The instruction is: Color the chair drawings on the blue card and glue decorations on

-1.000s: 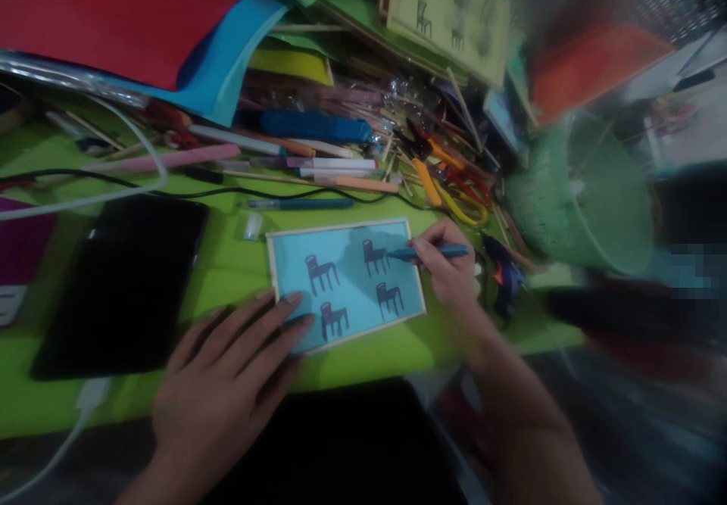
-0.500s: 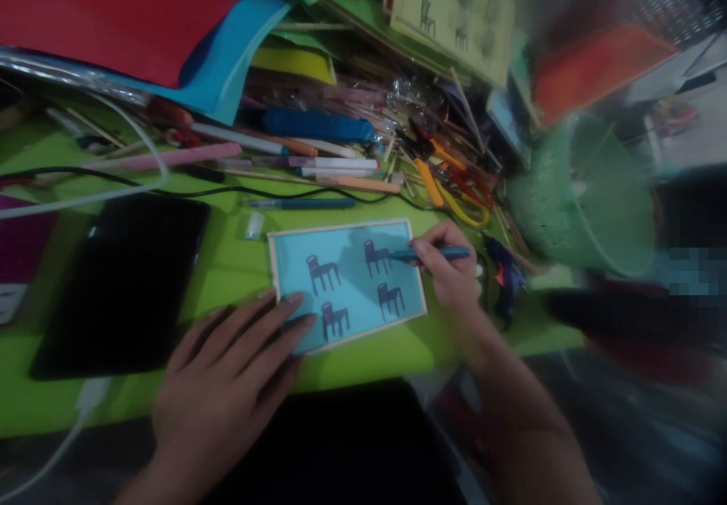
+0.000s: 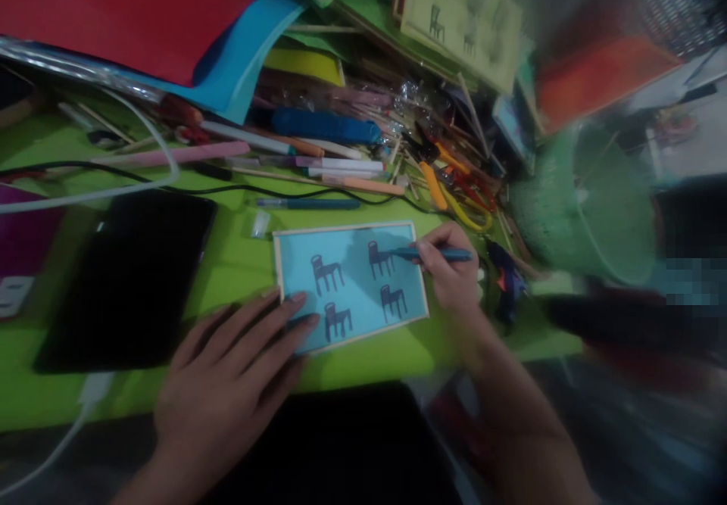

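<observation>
Over green tabletop [image 3: 363, 367], your right hand [image 3: 454, 274] pinches the pen [image 3: 407, 252], now farther across one drawn chair [image 3: 380, 262], long axis sideways, tip leftward, your left hand [image 3: 227, 384] spread on the card [image 3: 359, 289].

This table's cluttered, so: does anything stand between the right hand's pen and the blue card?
Nothing visible does: the right hand holds the pen, tip at the upper-right chair drawing on the blue card. The left hand lies at the card's left edge.
</observation>
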Demonstrator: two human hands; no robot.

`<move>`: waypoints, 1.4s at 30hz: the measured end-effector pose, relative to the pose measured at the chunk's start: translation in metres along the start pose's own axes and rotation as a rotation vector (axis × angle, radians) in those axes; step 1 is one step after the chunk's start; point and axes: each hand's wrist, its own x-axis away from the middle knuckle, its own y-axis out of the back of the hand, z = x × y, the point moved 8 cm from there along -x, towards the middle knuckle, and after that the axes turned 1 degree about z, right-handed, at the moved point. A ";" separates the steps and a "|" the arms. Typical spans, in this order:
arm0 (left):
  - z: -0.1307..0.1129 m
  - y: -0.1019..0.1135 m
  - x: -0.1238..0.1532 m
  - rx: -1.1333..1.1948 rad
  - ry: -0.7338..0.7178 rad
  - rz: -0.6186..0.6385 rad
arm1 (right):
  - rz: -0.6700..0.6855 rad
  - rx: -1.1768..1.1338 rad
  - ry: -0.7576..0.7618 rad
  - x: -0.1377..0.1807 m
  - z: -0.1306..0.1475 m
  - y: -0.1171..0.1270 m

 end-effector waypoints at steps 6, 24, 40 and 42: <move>-0.001 0.002 0.001 0.001 -0.001 -0.009 | 0.018 -0.046 0.009 -0.001 0.003 -0.003; 0.002 0.001 0.002 0.030 0.025 -0.014 | 0.068 0.001 -0.006 -0.002 0.003 -0.010; 0.000 0.003 -0.001 0.071 0.060 -0.023 | 0.069 0.007 0.008 -0.001 0.003 -0.011; 0.001 0.003 -0.001 0.077 0.068 -0.016 | 0.063 0.011 0.007 -0.001 0.003 -0.010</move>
